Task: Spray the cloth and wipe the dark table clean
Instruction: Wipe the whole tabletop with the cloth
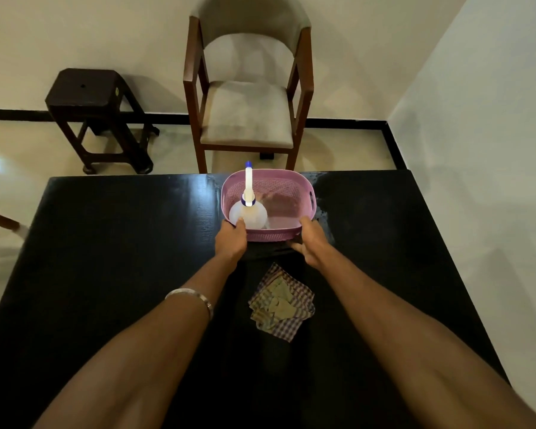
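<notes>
- One dark table point(106, 274) fills the lower view, with streaky marks near its far right edge by the basket.
- Beyond it stand one chair point(248, 97) and one dark stool point(96, 116) on the floor.
- One pink basket point(287, 184) sits on the table at its far edge, straight ahead of me, its long axis running left to right.
- My left hand point(231, 239) grips the basket's near left corner, thumb over the rim, close against the bottle.
- My right hand point(311, 241) grips the near right corner, thumb on the rim and fingers curled under; both grips have hold of the basket and nothing else.
- One checked cloth point(280, 301) lies crumpled on the table between my forearms, nearer to me than the basket and a little closer to my right arm.
- One spray bottle point(248, 212) stands upright in the left end of the basket, nozzle pointing away from me, just beside my left thumb.
- I judge the left hand is nearer for taking the bottle, and the spray must then come back toward me to reach the cloth.
- One bangle point(192, 300) circles my left forearm.
</notes>
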